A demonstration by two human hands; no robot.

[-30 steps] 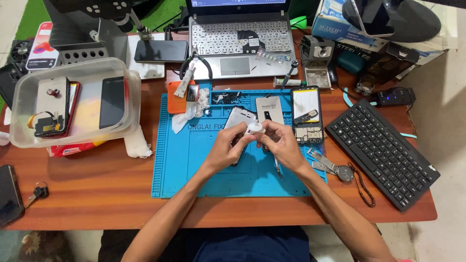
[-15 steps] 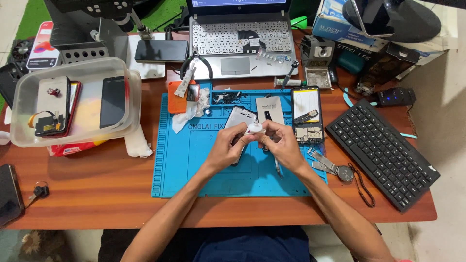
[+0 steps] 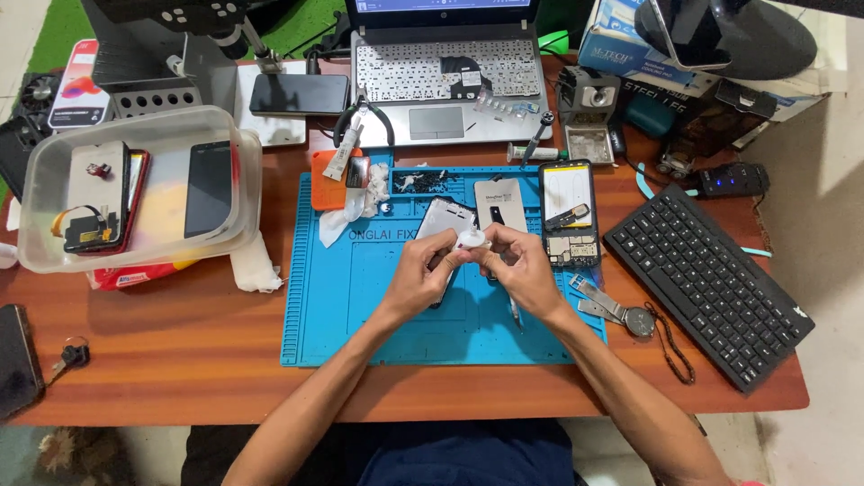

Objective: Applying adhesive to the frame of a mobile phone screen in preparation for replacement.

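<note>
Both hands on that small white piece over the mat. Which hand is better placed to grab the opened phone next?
Probably right. The right hand lies nearest the opened phone on the blue mat; the left hand sits farther away and could hold the small white piece.

We see a brown wooden desk (image 3: 180, 360) under even, bright light. At its far edge there is a green mat (image 3: 306, 27). At lower right and far left we see a pale tiled floor (image 3: 810, 441). A patterned rug (image 3: 81, 450) shows below the desk's near left corner.
</note>
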